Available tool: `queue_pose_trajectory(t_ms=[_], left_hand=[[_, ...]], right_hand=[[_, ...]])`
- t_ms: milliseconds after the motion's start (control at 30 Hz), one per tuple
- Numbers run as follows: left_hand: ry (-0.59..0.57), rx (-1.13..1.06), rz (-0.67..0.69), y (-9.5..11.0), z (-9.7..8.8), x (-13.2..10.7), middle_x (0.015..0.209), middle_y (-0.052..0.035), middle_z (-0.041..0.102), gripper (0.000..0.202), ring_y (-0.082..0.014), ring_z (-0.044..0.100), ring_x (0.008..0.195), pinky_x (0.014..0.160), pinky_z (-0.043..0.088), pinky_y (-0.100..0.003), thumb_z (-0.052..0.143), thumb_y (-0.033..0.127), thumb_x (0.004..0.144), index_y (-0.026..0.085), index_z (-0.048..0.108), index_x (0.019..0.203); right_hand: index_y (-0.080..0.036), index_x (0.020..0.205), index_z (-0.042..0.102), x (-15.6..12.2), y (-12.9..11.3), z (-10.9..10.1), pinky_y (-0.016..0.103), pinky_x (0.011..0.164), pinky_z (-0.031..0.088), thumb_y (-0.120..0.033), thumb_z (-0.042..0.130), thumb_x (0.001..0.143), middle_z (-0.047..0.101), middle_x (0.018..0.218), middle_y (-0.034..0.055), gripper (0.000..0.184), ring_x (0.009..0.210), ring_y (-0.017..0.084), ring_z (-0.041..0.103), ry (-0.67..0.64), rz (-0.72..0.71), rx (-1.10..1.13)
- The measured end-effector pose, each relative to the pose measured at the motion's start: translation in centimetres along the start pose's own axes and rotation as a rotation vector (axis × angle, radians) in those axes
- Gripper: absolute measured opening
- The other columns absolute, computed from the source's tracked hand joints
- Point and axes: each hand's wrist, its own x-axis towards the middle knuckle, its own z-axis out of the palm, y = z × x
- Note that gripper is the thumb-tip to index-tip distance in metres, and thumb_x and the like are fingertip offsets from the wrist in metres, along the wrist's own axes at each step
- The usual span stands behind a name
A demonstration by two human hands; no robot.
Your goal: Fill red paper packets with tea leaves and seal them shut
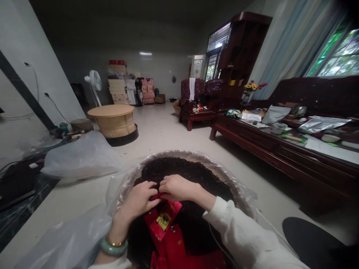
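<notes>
A wide round basket (pixel 241 188) lined with clear plastic is heaped with dark loose tea leaves (pixel 179 168). Over the leaves, my left hand (pixel 138 200) and my right hand (pixel 175 188) both pinch the top edge of a small red packet (pixel 162 218) with a yellow label. More red packets (pixel 179 250) lie below it, close to me. A green bangle (pixel 112 247) is on my left wrist, and a white sleeve covers my right arm.
A crumpled clear plastic bag (pixel 81 157) lies left of the basket. A round bamboo drum (pixel 114 119) and a white fan (pixel 94 84) stand behind it. At right is a long dark wooden table (pixel 280 149) holding foil bags and small items.
</notes>
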Motion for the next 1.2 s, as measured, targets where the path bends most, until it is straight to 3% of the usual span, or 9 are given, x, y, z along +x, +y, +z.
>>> queue_pose_trajectory(t_ms=[200, 300, 467, 667, 767, 900, 967, 1067, 1200], left_hand=[[-0.045, -0.019, -0.029, -0.5, -0.3, -0.5, 0.102, -0.0055, 0.067, 0.014, -0.0190, 0.060, 0.088, 0.074, 0.046, -0.028, 0.062, 0.033, 0.081, 0.023, 0.071, 0.080], [-0.055, -0.072, -0.015, -0.6, -0.3, -0.5, 0.107, -0.0051, 0.066, 0.014, -0.0189, 0.061, 0.091, 0.077, 0.047, -0.028, 0.062, 0.033, 0.081, 0.023, 0.071, 0.080], [-0.036, -0.049, -0.018, -0.6, -0.5, -0.4, 0.103, -0.0060, 0.068, 0.017, -0.0201, 0.061, 0.090, 0.077, 0.048, -0.030, 0.060, 0.035, 0.083, 0.022, 0.071, 0.088], [0.008, -0.065, -0.074, 0.1, -0.6, -0.1, 0.090, -0.0045, 0.068, 0.010, -0.0195, 0.061, 0.083, 0.072, 0.047, -0.029, 0.063, 0.030, 0.080, 0.020, 0.066, 0.081], [0.095, -0.235, -0.199, 0.2, 0.4, 0.0, 0.081, -0.0009, 0.066, 0.014, -0.0155, 0.060, 0.071, 0.064, 0.046, -0.026, 0.062, 0.026, 0.078, 0.021, 0.060, 0.091], [0.235, -0.562, -0.365, -0.2, 2.7, -0.1, 0.078, 0.0019, 0.067, 0.059, -0.0112, 0.057, 0.054, 0.054, 0.047, -0.024, 0.064, 0.024, 0.072, 0.021, 0.044, 0.128], [0.252, -0.702, -0.414, -0.3, 3.7, 0.0, 0.080, 0.0001, 0.069, 0.057, -0.0123, 0.060, 0.056, 0.056, 0.050, -0.025, 0.065, 0.026, 0.070, 0.020, 0.050, 0.124], [0.264, -0.883, -0.477, -0.5, 4.7, 0.1, 0.084, -0.0054, 0.073, 0.042, -0.0188, 0.066, 0.071, 0.069, 0.054, -0.032, 0.069, 0.031, 0.065, 0.016, 0.065, 0.104], [0.306, -1.007, -0.533, -0.7, 5.2, 0.3, 0.084, -0.0070, 0.074, 0.037, -0.0226, 0.068, 0.078, 0.076, 0.054, -0.036, 0.072, 0.033, 0.061, 0.014, 0.069, 0.093]], right_hand=[[-0.018, 0.085, 0.066, -0.5, 0.3, -0.1, 0.025, 0.069, 0.039, -0.025, 0.054, 0.089, 0.069, 0.086, 0.0027, 0.015, 0.075, 0.014, 0.053, 0.111, -0.119, 0.031], [-0.019, 0.084, 0.065, -0.9, 0.3, -0.5, 0.025, 0.067, 0.037, -0.023, 0.054, 0.089, 0.068, 0.081, 0.0018, 0.013, 0.071, 0.014, 0.050, 0.079, -0.128, 0.049], [-0.018, 0.077, 0.063, -0.9, 0.0, -0.7, 0.026, 0.064, 0.036, -0.029, 0.052, 0.090, 0.066, 0.075, 0.0030, 0.021, 0.067, 0.015, 0.047, 0.029, -0.060, -0.027], [-0.016, 0.076, 0.063, -0.2, -0.3, 0.4, 0.028, 0.066, 0.038, -0.033, 0.050, 0.092, 0.066, 0.072, 0.0041, 0.027, 0.067, 0.016, 0.049, 0.027, 0.033, -0.077], [-0.016, 0.089, 0.064, -0.3, 0.0, 1.0, 0.027, 0.067, 0.040, -0.031, 0.052, 0.090, 0.067, 0.080, 0.0051, 0.019, 0.073, 0.016, 0.052, 0.103, 0.107, -0.045], [-0.015, 0.102, 0.064, -0.6, 0.2, 1.3, 0.030, 0.074, 0.042, -0.030, 0.058, 0.087, 0.067, 0.091, 0.0088, 0.022, 0.088, 0.020, 0.054, 0.198, 0.178, 0.034], [-0.015, 0.095, 0.067, -0.6, 0.0, 1.2, 0.032, 0.077, 0.042, -0.029, 0.060, 0.085, 0.068, 0.089, 0.0091, 0.018, 0.095, 0.022, 0.055, 0.166, 0.201, 0.084], [-0.016, 0.083, 0.068, -0.2, -0.1, 1.1, 0.033, 0.081, 0.042, -0.026, 0.061, 0.084, 0.068, 0.084, 0.0089, 0.013, 0.097, 0.023, 0.056, 0.082, 0.233, 0.148], [-0.015, 0.091, 0.067, 0.0, 0.2, 1.1, 0.034, 0.083, 0.043, -0.022, 0.060, 0.084, 0.067, 0.088, 0.0093, 0.012, 0.093, 0.021, 0.058, 0.095, 0.240, 0.225]])
